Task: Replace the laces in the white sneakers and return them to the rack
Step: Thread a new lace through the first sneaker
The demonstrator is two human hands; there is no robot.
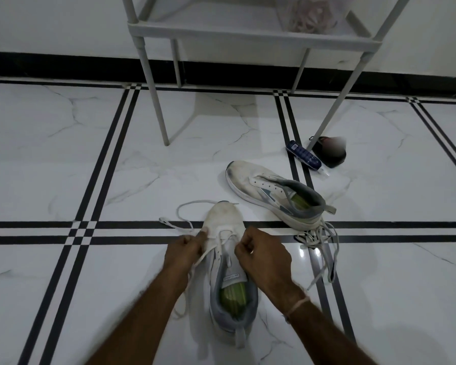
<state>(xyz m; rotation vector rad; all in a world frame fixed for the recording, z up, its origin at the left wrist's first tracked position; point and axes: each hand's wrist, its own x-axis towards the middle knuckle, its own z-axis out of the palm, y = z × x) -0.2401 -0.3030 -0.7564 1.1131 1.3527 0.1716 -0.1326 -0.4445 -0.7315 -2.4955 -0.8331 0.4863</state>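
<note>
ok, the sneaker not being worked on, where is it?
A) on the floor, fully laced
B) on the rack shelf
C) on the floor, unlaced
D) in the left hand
C: the far sneaker lies on the floor with empty eyelets, a loose lace bunched at its heel.

The white marble-look floor (63, 154), crossed by black double stripes, carried two white sneakers: the near sneaker (227, 222) upright, the far sneaker (250, 180) tilted, to its right. Loose laces (319, 238) lay tangled just beside that shoe's heel. By a rack leg (324, 122) lay a blue tube (303, 155) and a dark, blurred item (329, 156).
</note>
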